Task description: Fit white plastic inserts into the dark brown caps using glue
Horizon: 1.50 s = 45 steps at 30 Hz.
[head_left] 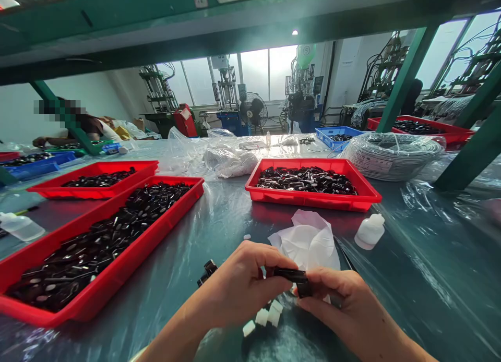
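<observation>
Between my two hands is a small black plastic part [291, 275], glossy and roughly L-shaped from here. My left hand [250, 276] pinches its left end between thumb and fingers. The fingertips of my right hand [338, 299] grip its right end, partly covering it. Below the hands lie several small white blocks [268, 315] on the table. More black parts [207, 272] rest just left of my left hand. A crumpled white sheet [307, 239] lies behind the hands, and a small white piece [247, 237] sits to its left.
Red trays of black parts stand at the left [129, 252], far left [94, 195] and ahead [313, 200]. A white bottle [370, 231] is at right, another [21, 226] at left. Beyond are plastic bags [230, 161] and a wrapped cable coil [391, 156]. A person [78, 122] sits far left.
</observation>
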Motion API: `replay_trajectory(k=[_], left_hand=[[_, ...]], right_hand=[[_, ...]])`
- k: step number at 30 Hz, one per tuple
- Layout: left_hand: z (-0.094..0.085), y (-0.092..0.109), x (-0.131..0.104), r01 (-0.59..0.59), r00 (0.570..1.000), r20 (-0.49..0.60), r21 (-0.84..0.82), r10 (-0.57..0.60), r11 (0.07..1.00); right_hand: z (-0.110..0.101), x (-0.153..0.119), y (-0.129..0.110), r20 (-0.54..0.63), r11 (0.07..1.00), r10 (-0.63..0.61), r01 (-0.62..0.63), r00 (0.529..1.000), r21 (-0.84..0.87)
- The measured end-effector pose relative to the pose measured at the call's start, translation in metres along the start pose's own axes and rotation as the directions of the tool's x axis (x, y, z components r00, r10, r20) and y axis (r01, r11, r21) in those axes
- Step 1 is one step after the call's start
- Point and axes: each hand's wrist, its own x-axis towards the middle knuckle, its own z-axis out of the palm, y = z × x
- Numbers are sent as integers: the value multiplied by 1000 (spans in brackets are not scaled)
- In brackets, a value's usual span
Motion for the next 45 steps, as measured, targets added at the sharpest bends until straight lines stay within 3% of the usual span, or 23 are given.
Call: replay_trajectory(k=[4, 7, 11, 15, 21, 33, 41, 45], left_hand=[[1, 0, 0, 77, 996, -37, -61, -80, 995], [4, -1, 2, 117, 992, -13, -211, -123, 970], [12, -4, 6, 187, 979, 30, -503, -200, 844], [19, -7, 10, 190, 975, 32, -637, -221, 747], [17, -8, 13, 172, 977, 21, -662, -211, 730], [20, -13, 12, 170, 972, 3, -705, -236, 689], [23, -9, 14, 142, 961, -62, -724, -268, 675], [23, -9, 14, 106, 968, -95, -688, -234, 718]], right_hand=[[-2, 0, -2, -43, 1000, -28, 28, 999, -1], [-3, 1, -1, -68, 999, -47, 48, 997, 18], [-5, 1, 0, -90, 994, -24, 33, 996, 101], [-8, 2, 0, -113, 977, -1, 25, 994, 211], [-11, 5, -2, -156, 958, 5, 40, 988, 284], [-25, 13, 19, -283, 977, 105, -46, 953, 208], [-26, 18, 24, -277, 956, 154, -73, 949, 283], [-24, 17, 23, -276, 974, 127, -68, 953, 215]])
